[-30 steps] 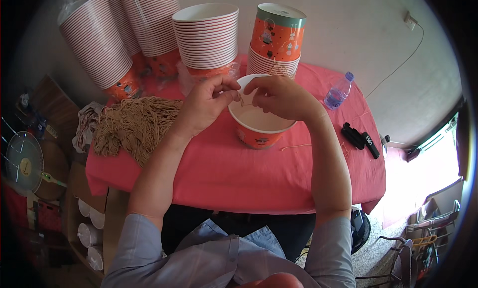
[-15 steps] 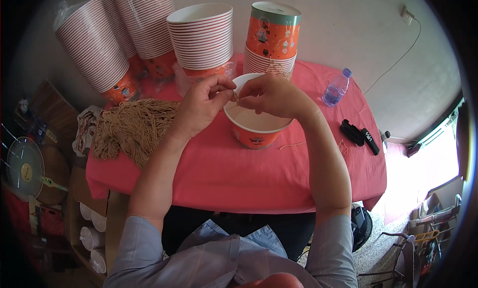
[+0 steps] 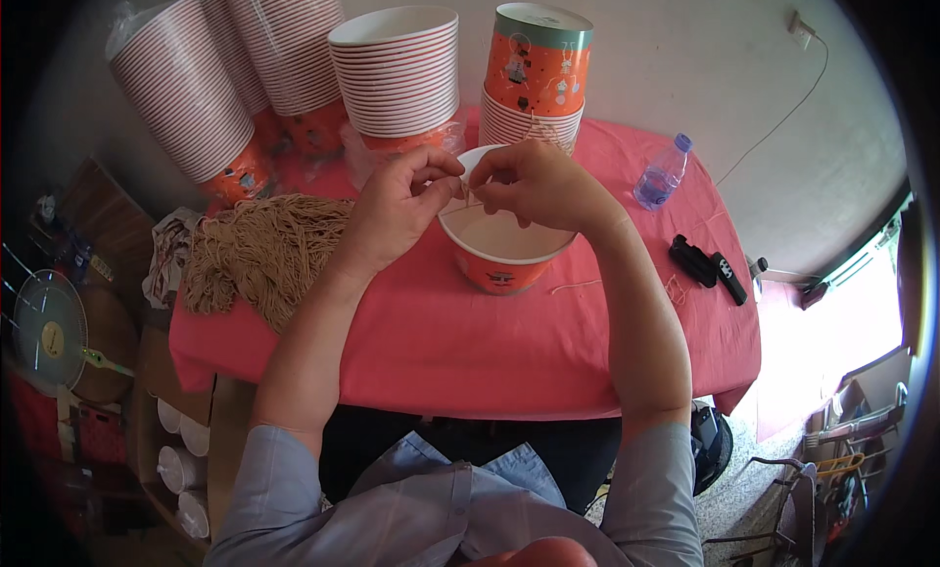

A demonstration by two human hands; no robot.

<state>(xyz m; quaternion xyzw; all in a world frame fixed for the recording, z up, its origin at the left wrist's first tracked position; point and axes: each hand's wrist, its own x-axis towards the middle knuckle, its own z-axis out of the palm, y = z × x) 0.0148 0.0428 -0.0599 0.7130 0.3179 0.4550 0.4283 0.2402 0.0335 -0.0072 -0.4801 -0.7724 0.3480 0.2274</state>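
An orange paper bucket (image 3: pixel 504 274) with a white inside stands upright on the red-covered table. Over its left rim my left hand (image 3: pixel 411 197) is closed, thumb and forefinger pinching a thin tan string (image 3: pixel 466 191). Close beside it, my right hand (image 3: pixel 534 187) hangs over the bucket's opening with its fingertips pinched on the same string. Just where the string runs between the fingers is too small to make out. A heap of tan strings (image 3: pixel 264 249) lies left of my left forearm.
Nested paper buckets (image 3: pixel 397 72) rise in stacks along the back, some leaning left in clear plastic. Behind my right hand, an upside-down orange bucket (image 3: pixel 537 72) tops another stack. A plastic bottle (image 3: pixel 664 175) and a black case (image 3: pixel 693 261) lie to the right.
My right hand's fingers have shifted slightly and drawn closer together on the string. My left hand and the bucket stay in nearly the same place.
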